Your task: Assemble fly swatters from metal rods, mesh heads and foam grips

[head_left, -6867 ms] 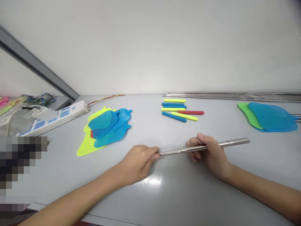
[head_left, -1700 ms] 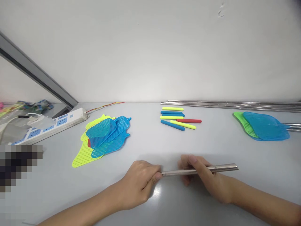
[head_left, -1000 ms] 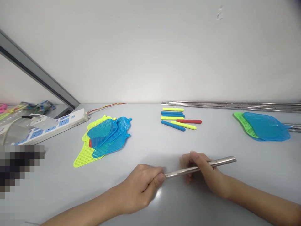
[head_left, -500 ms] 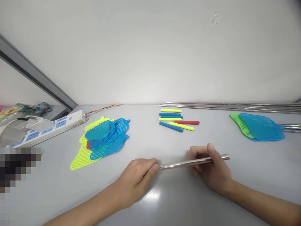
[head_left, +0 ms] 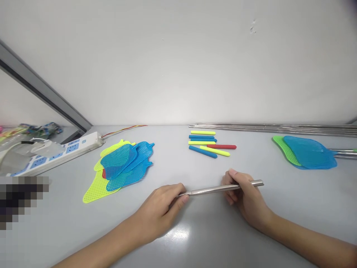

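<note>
A shiny metal tube with a thinner left end spans the space between my hands, just above the grey table. My left hand pinches its thin left tip between thumb and fingers. My right hand is wrapped round the tube near its thicker right end, which sticks out past the thumb. Beyond the hands lies a group of coloured plastic sleeves, among them a red sleeve, a blue sleeve and a yellow sleeve. The tip inside my left fingers is partly hidden.
Blue and yellow fly swatter heads are piled at left. At right, a blue swatter head overlaps a green one. Thin metal rods lie along the wall. A white power strip stands at far left.
My right hand has shifted slightly left and up, its thumb now lying further along the tube. More of the tube's thin left end shows at my left fingers, which have loosened slightly.
</note>
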A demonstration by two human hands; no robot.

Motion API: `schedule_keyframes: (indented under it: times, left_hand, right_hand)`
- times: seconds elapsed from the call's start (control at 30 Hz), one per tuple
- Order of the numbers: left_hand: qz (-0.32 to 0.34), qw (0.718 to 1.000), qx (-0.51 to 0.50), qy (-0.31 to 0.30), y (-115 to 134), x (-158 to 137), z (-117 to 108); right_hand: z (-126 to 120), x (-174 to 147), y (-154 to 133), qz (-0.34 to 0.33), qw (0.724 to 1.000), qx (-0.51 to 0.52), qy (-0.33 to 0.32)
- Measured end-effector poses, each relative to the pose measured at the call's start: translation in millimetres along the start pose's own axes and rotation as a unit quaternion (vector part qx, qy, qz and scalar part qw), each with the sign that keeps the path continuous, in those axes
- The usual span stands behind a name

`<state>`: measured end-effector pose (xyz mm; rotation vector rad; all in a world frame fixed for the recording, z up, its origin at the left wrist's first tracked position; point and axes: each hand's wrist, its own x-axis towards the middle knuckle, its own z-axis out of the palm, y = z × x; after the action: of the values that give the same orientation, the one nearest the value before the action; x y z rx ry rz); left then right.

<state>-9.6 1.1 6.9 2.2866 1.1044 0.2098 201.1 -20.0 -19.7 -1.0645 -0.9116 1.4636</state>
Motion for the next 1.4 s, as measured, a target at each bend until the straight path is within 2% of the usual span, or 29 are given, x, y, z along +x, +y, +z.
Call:
schedule_keyframes:
  times: [0.4,0.87,1.1,1.17,1.3,1.4]
  left_hand:
    - [-0.020,0.999,-0.008,0.027,-1,2,-1]
    - [-0.023,1.000,0.006,0.007,-2,4,-2]
    - [-0.048,0.995,0.081,0.024,-6,3,-2]
    - [-0.034,0.992,0.116,0.022,-8,2,-1]
    - [0.031,0.985,0.169,-0.010,-11,0,1]
    - [0.051,0.983,0.175,-0.031,-13,-2,2]
  right_hand:
    - [-1,3,0,0.004,0.999,-0.052,-0.010]
    - [1,2,-2,0.015,0.997,-0.070,-0.010]
    - [2,3,-2,0.014,0.995,-0.097,-0.015]
    - [2,1,-4,0.015,0.991,-0.121,-0.048]
    - [0,-3,-8,0.018,0.969,-0.166,-0.180]
    - [-2,-5,-14,0.021,0.955,-0.190,-0.225]
